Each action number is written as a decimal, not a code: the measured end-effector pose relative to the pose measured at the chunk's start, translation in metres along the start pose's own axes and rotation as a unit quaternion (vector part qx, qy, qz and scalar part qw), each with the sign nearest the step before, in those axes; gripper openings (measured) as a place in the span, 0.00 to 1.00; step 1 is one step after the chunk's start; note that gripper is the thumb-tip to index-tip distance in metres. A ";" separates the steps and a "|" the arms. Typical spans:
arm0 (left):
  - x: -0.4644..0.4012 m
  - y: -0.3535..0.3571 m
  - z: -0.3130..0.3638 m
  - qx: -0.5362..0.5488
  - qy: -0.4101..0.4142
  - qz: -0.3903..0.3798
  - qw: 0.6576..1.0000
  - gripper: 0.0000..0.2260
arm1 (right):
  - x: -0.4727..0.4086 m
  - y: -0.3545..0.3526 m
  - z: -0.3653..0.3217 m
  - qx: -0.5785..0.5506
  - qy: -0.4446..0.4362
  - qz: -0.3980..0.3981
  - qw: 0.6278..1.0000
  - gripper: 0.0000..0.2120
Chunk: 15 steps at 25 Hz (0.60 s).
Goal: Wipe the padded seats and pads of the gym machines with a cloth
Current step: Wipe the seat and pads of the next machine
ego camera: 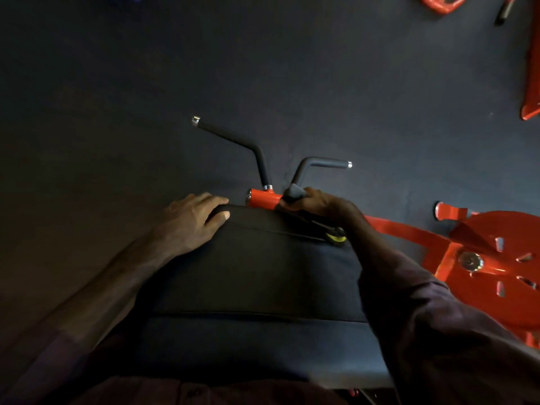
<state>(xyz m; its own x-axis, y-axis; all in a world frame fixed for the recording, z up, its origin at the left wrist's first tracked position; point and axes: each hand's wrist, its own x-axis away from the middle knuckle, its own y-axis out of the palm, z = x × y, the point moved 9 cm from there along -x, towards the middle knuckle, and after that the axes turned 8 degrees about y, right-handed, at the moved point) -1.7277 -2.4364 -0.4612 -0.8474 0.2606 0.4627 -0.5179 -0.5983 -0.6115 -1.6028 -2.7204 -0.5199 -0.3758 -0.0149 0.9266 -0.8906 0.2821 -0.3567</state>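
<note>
A black padded seat (251, 276) of an orange gym machine fills the lower middle of the head view. My left hand (194, 219) lies on the pad's far left corner, with the fingers curled over the far edge and the thumb on the top face. At the pad's far right corner, beside the orange crossbar (263, 198), my right hand (317, 204) grips a small bunched dark cloth (293, 194). The cloth touches the bar and the pad's edge. A dark long sleeve covers my right forearm.
Two black bent handles (233, 141) (318, 164) rise from the crossbar beyond the pad. A black and yellow knob (336, 238) sits at the pad's right edge. An orange perforated plate (502, 276) and frame stand at right. More orange machine parts (531, 68) are at top right. The floor (117, 97) is dark.
</note>
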 end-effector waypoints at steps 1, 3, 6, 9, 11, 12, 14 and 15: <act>0.006 -0.002 -0.006 0.029 -0.008 0.020 0.999 0.23 | 0.001 -0.002 -0.001 -0.001 0.005 0.003 1.000 0.27; 0.022 -0.003 -0.017 0.086 -0.028 0.055 0.994 0.22 | 0.004 -0.015 0.016 0.015 0.039 0.007 0.999 0.32; 0.046 -0.004 -0.028 0.163 -0.052 0.108 0.979 0.23 | 0.014 -0.015 0.008 0.056 0.042 -0.004 0.997 0.23; 0.059 -0.006 -0.032 0.226 -0.072 0.151 0.960 0.22 | 0.027 0.025 -0.072 0.006 -0.039 -0.020 0.999 0.21; 0.065 -0.009 -0.032 0.248 -0.085 0.171 0.950 0.22 | 0.029 0.048 -0.114 -0.026 -0.081 -0.025 0.996 0.20; 0.069 -0.009 -0.032 0.250 -0.094 0.168 0.949 0.23 | 0.027 0.053 -0.124 -0.040 -0.093 -0.023 0.995 0.21; 0.082 -0.005 -0.032 0.258 -0.107 0.150 0.948 0.26 | 0.028 0.050 -0.113 -0.048 -0.082 -0.017 0.995 0.25; 0.089 -0.003 -0.031 0.265 -0.110 0.144 0.947 0.28 | 0.025 0.044 -0.096 -0.044 -0.058 -0.014 0.997 0.28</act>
<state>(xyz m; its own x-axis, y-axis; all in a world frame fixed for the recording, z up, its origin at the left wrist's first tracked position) -1.8051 -2.3879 -0.4377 -0.8691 -0.1006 0.4843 -0.0885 -0.9317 -0.3524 -1.6269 -2.6161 -0.5012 -0.3818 -0.1332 0.9146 -0.8773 0.3635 -0.3133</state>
